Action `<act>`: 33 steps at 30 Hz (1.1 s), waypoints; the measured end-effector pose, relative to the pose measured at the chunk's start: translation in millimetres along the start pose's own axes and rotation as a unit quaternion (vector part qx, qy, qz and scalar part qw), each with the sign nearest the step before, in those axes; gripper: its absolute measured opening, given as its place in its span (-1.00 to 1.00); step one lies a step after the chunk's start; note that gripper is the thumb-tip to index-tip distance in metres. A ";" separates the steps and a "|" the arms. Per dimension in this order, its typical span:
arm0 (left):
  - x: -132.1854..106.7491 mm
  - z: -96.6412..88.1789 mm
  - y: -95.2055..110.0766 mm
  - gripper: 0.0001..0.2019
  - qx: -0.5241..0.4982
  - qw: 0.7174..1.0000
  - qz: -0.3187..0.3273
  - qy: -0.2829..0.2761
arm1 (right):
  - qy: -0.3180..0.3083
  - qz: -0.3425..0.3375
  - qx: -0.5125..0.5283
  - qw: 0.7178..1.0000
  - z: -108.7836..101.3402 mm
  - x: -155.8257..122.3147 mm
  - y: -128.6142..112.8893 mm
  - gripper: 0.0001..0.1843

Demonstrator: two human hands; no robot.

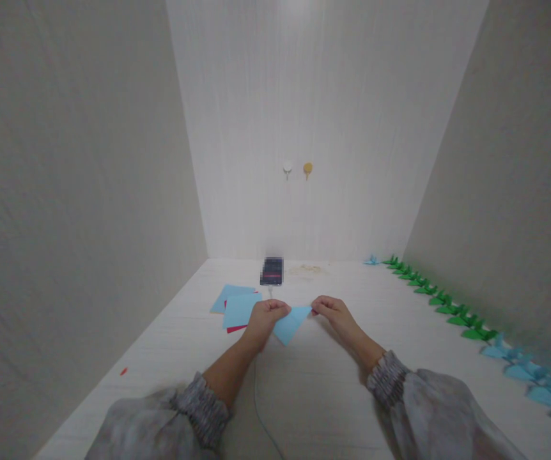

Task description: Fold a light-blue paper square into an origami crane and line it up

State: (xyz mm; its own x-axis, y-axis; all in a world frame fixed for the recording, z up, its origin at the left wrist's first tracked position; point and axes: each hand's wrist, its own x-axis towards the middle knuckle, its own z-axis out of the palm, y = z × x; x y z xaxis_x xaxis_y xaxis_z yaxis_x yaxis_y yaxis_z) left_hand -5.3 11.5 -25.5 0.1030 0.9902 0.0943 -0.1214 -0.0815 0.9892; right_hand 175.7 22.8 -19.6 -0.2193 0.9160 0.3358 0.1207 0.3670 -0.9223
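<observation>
A light blue sheet of origami paper (pixel 289 328), folded to a triangle, hangs between my two hands above the white table. My left hand (pixel 266 319) pinches its upper left part between thumb and fingers. At its right corner, my right hand (pixel 330 311) closes its fingertips on the paper. One point of the triangle faces down toward me. Just left of my left hand lie loose blue paper squares (pixel 241 309), with a red sheet (pixel 235 329) showing from under them.
A phone (pixel 272 271) stands near the back wall, its cable (pixel 257 396) running toward me beneath my left arm. Folded green cranes (pixel 448 308) and blue cranes (pixel 525 369) line the right wall. A small red scrap (pixel 124 370) lies at left. Two hooks (pixel 308 168) are on the back wall.
</observation>
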 end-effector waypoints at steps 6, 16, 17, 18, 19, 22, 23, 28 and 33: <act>2.4 -1.7 -0.3 -0.77 -0.002 1.000 -0.008 0.020 | 0.090 -0.013 0.030 0.995 -1.5 -0.3 0.1 -0.81; -1.3 10.7 2.7 -0.79 0.061 0.996 -0.013 -0.061 | -0.024 0.033 -0.030 0.999 15.3 -4.7 11.0 -0.80; -1.0 9.5 2.2 -0.79 0.071 0.995 -0.012 -0.068 | -0.027 0.034 -0.025 0.999 13.9 -4.5 10.7 -0.80; -0.8 8.2 1.6 -0.79 0.081 0.994 -0.008 -0.074 | -0.030 0.035 -0.021 0.999 12.5 -4.3 9.9 -0.80; -0.7 6.9 1.1 -0.79 0.087 0.993 -0.003 -0.079 | -0.034 0.036 -0.019 0.999 11.3 -4.2 9.0 -0.80; -0.8 4.3 0.4 -0.80 0.083 0.993 0.008 -0.088 | -0.035 0.035 -0.025 0.998 9.4 -4.0 6.3 -0.80; -0.6 3.6 0.6 -0.80 0.075 0.993 0.008 -0.086 | -0.032 0.034 -0.028 0.999 9.0 -3.9 5.8 -0.80; 5.3 -2.8 4.0 -0.76 -0.001 1.000 -0.017 0.008 | 0.024 0.011 -0.085 0.996 6.3 -3.8 2.6 -0.77; 7.4 -0.1 5.8 -0.74 0.017 0.994 0.064 0.089 | 0.110 -0.168 -0.309 0.930 6.0 -7.8 -10.3 -0.77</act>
State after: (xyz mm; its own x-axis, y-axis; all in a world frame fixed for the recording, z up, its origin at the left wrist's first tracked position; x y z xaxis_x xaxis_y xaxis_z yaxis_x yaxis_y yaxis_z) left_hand -5.3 18.4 -19.0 -0.0867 0.9758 0.2009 -0.0884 -0.2084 0.9740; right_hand 170.4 10.9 -13.9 -0.1498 0.7185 0.6792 0.6295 0.5991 -0.4949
